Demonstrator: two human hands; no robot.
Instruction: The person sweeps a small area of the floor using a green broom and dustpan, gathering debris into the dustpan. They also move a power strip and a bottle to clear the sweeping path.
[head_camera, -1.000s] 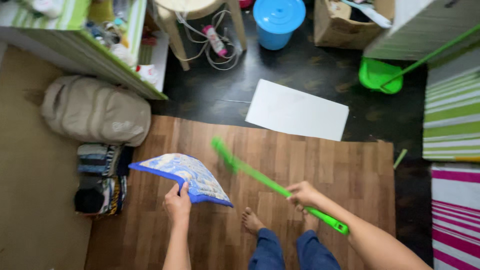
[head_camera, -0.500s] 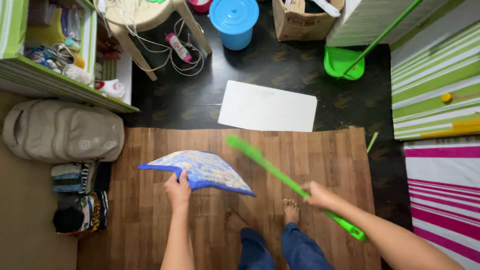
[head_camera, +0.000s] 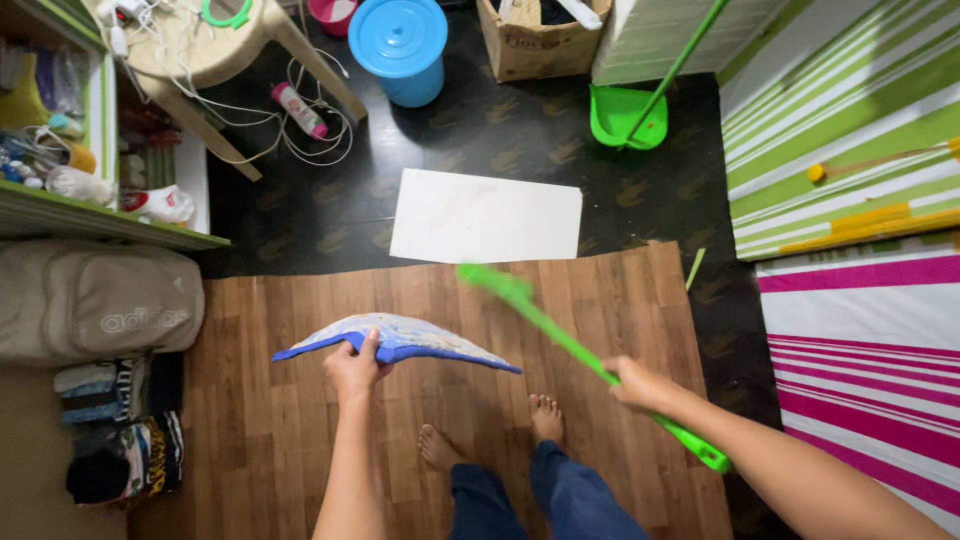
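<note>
My left hand (head_camera: 352, 367) grips the near edge of a flat blue-rimmed sheet (head_camera: 400, 338) with a pale printed top, held level above the wood-pattern floor mat (head_camera: 300, 440). My right hand (head_camera: 637, 383) is closed round a bright green stick (head_camera: 545, 322), which slants from lower right up to a blurred tip near the mat's far edge. My bare feet (head_camera: 490, 430) stand on the mat between the hands.
A white board (head_camera: 486, 216) lies on the dark floor beyond the mat. A blue lidded bucket (head_camera: 399, 47), cardboard box (head_camera: 535, 38), green dustpan (head_camera: 628, 115), plastic stool with cables (head_camera: 215, 50), shelf, grey bag (head_camera: 95, 300) and striped mattresses (head_camera: 860, 130) surround it.
The view has tilted back toward me. The green stick's tip swung right and slightly nearer, and the blue-rimmed sheet now sits more edge-on in my left hand.
</note>
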